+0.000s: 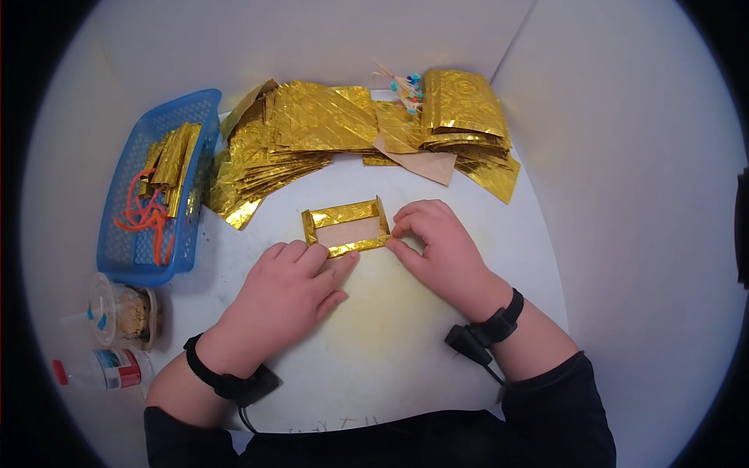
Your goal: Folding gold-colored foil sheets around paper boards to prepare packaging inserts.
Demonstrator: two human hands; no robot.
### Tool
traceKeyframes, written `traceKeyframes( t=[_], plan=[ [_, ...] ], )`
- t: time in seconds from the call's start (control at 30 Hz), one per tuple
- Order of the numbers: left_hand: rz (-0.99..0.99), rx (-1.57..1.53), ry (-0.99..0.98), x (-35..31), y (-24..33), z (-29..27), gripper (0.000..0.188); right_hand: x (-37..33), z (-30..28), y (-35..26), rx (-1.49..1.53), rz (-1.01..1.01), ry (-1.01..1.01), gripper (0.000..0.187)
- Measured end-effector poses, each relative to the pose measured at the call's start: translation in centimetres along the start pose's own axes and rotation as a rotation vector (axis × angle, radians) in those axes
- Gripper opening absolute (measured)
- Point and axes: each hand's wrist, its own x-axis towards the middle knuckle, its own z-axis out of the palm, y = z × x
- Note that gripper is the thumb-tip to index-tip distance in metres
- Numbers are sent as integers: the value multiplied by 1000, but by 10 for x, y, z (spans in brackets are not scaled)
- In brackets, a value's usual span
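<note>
A small sheet of gold foil paper [347, 228] lies on the white table, its edges folded up into a shallow frame around a plain brown middle. The side flaps stand partly upright. My left hand [285, 285] rests palm down at the near left corner, index finger stretched along the near folded edge and pressing it. At the near right corner, my right hand [443, 246] pinches the folded edge between thumb and fingers.
Stacks of gold foil paper [320, 117] and a second pile [464, 101] line the table's back, with bead-tipped picks [409, 90] between them. At left stand a blue basket [144, 261] holding folded foil and orange ties, a clear plastic cup [117, 312] and a bottle [105, 370].
</note>
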Motion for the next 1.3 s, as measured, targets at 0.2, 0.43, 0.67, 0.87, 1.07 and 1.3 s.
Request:
traceKeyframes(
  t=[0.2,0.43,0.67,0.87,1.07,1.3],
  plan=[
    [2,8,20,1,2,3,67,0,4,4,34,-5,16,10],
    [-39,60,6,1,4,8,70,-5,11,5,-16,10,36,11],
    [-21,88,-14,1,6,9,68,-9,7,2,36,28,-6,11],
    [-41,60,-19,1,8,8,67,-11,11,0,35,8,13,11],
    [-49,51,0,0,6,10,67,-9,12,-2,37,41,10,10],
    [-4,14,4,-3,-7,3,66,-9,10,-7,49,78,20,13]
  ],
)
